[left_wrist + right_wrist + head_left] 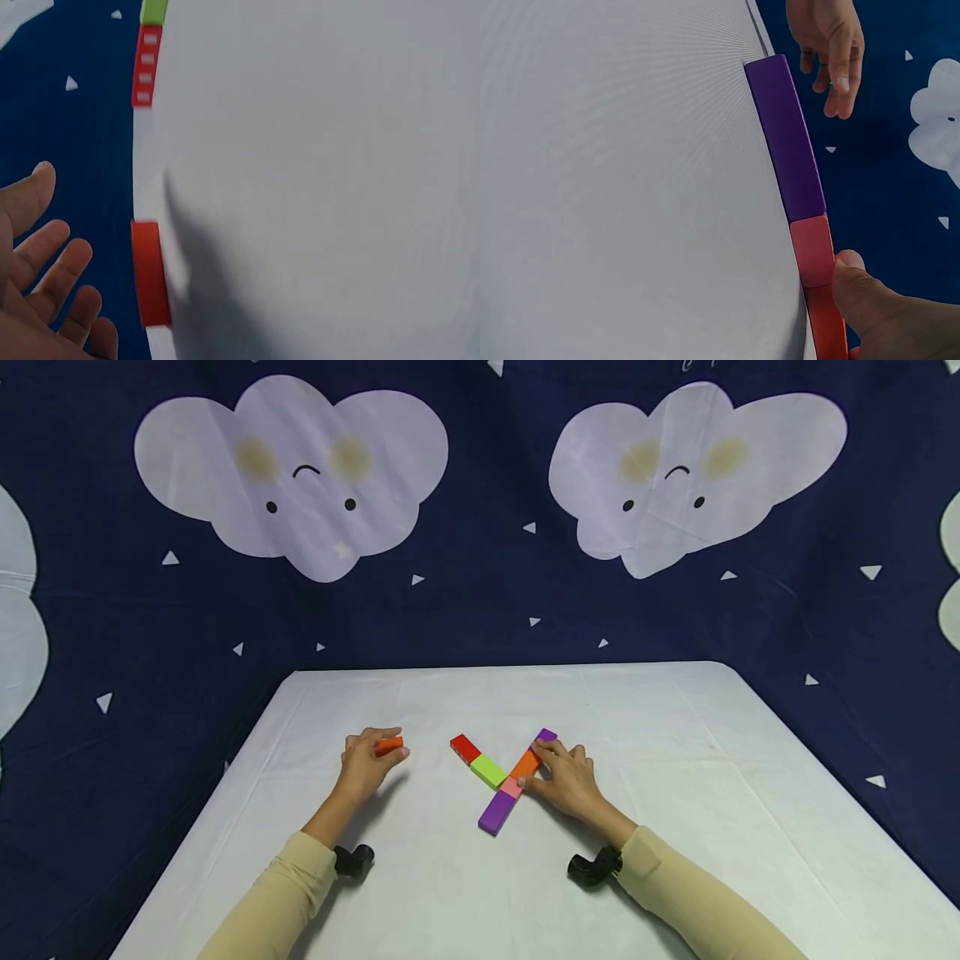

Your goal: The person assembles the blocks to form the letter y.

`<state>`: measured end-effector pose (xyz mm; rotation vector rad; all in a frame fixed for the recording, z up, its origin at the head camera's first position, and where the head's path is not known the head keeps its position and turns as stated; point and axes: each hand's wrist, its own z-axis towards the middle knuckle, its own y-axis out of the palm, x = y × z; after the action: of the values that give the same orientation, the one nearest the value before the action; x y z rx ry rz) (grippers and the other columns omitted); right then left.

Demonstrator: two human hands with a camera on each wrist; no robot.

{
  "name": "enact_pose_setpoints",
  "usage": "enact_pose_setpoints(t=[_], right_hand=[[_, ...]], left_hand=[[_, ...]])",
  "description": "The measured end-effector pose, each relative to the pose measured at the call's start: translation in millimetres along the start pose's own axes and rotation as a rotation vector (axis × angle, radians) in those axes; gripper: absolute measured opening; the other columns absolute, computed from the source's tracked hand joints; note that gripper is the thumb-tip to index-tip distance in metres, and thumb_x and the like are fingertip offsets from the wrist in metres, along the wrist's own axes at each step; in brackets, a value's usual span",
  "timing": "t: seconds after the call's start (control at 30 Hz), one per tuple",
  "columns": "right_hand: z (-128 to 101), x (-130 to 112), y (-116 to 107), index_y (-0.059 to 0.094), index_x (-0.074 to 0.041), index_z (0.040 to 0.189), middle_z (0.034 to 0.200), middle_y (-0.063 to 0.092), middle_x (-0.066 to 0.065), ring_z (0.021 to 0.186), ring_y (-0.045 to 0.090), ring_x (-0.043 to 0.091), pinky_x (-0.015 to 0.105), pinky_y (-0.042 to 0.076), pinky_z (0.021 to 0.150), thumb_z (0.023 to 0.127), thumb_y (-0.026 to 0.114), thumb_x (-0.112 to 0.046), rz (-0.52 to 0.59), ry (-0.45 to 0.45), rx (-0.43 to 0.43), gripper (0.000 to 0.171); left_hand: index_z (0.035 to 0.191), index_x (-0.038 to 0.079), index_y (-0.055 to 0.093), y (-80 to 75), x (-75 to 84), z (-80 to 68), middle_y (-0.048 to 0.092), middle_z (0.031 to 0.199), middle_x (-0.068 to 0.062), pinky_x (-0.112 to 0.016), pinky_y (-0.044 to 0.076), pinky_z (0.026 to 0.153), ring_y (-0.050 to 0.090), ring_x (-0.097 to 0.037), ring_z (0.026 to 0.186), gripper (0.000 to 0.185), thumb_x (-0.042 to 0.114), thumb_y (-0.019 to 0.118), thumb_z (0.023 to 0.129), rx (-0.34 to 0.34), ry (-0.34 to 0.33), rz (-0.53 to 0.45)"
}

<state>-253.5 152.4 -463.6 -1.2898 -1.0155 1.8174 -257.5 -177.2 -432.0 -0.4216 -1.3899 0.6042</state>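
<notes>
My left hand [367, 766] is over the table's left part, thumb and fingers apart. An orange-red block [151, 274] lies in line with the gap between them in the head view; the left wrist view shows the fingers [64, 277] clear of it. My right hand [570, 781] holds the orange block [525, 765] of a slanting row, index fingertip at its far end, thumb beside its near end. That row also has a purple block [549, 735] at the far end, a pink block [512, 787] and another purple block [497, 812] nearest me.
A lime green block [489, 772] runs off the row toward the far left, with a red block [465, 748] at its end. All lie on a white-covered table [420, 877]. Behind hangs a dark blue cloth [480, 610] with clouds. Both wrists wear black cameras [354, 862].
</notes>
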Motion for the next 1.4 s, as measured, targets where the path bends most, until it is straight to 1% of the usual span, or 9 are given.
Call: enact_pose_setpoints(t=[0.23, 0.4, 0.57, 0.83, 1.23, 1.4], right_hand=[[-0.5, -0.1, -0.3, 0.053, -0.014, 0.135, 0.136, 0.053, 0.003, 0.093, 0.04, 0.027, 0.034, 0.027, 0.073, 0.077, 0.071, -0.05, -0.003, -0.005, 0.001, 0.07], [-0.4, -0.3, -1.2, 0.053, -0.014, 0.135, 0.137, 0.053, 0.003, 0.093, 0.039, 0.027, 0.034, 0.026, 0.073, 0.077, 0.07, -0.05, -0.002, -0.008, -0.004, 0.071], [0.3, -0.5, -2.2, 0.052, -0.014, 0.136, 0.137, 0.052, 0.004, 0.092, 0.039, 0.027, 0.034, 0.026, 0.072, 0.077, 0.07, -0.051, -0.005, -0.012, -0.001, 0.071], [-0.5, -0.3, -1.1, 0.053, -0.013, 0.135, 0.137, 0.053, 0.004, 0.092, 0.038, 0.028, 0.034, 0.026, 0.073, 0.077, 0.07, -0.051, 0.0, -0.01, 0.001, 0.071], [-0.1, -0.9, -1.4, 0.053, -0.012, 0.134, 0.136, 0.053, 0.004, 0.092, 0.039, 0.028, 0.034, 0.026, 0.072, 0.077, 0.07, -0.05, -0.005, -0.017, 0.01, 0.07], [-0.8, -0.7, -1.1, 0.053, -0.013, 0.134, 0.136, 0.053, 0.004, 0.092, 0.04, 0.028, 0.034, 0.027, 0.072, 0.077, 0.071, -0.049, -0.014, -0.015, 0.008, 0.07]], left_hand=[[0.129, 0.013, 0.058, -9.9, -14.8, 12.0, 0.052, 0.136, -0.012, -0.05, 0.031, 0.095, 0.035, -0.035, 0.12, 0.046, 0.025, 0.069, 0.085, -0.028, -0.052, 0.029], [0.131, 0.014, 0.056, -15.3, -23.6, 17.3, 0.05, 0.138, -0.011, -0.049, 0.03, 0.095, 0.034, -0.034, 0.121, 0.047, 0.026, 0.066, 0.087, -0.05, -0.071, 0.052], [0.13, 0.011, 0.057, -18.7, -28.6, 20.9, 0.05, 0.137, -0.013, -0.048, 0.026, 0.096, 0.033, -0.034, 0.121, 0.047, 0.024, 0.067, 0.086, -0.055, -0.048, 0.058], [0.127, 0.006, 0.059, -18.0, -33.7, 24.8, 0.051, 0.135, -0.018, -0.05, 0.026, 0.099, 0.035, -0.035, 0.123, 0.045, 0.021, 0.068, 0.085, -0.081, -0.04, 0.105], [0.123, 0.004, 0.061, -16.9, -36.8, 25.9, 0.055, 0.125, -0.02, -0.05, 0.02, 0.098, 0.041, -0.035, 0.116, 0.042, 0.015, 0.069, 0.083, -0.112, -0.022, 0.134], [0.121, 0.003, 0.062, -15.5, -38.0, 25.0, 0.057, 0.12, -0.021, -0.051, 0.02, 0.097, 0.043, -0.035, 0.114, 0.04, 0.013, 0.069, 0.083, -0.116, -0.009, 0.154]])
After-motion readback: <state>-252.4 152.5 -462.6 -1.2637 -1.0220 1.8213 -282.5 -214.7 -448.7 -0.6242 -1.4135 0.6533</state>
